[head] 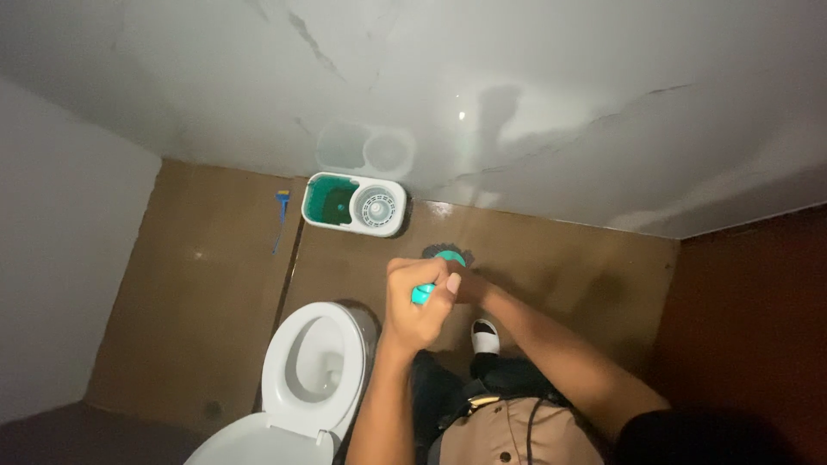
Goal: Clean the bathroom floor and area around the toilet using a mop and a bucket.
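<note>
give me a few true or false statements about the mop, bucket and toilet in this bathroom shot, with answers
1. The left hand grips a teal mop handle. True.
2. The right hand rests on the toilet. False: it is at the handle too, beside the left hand.
3. The toilet has its lid shut. False: the lid is up and the bowl shows.
4. The mop bucket stands on the floor against the wall. True.
5. The mop head sits inside the bucket. False: it is on the brown floor, apart from the bucket.
</note>
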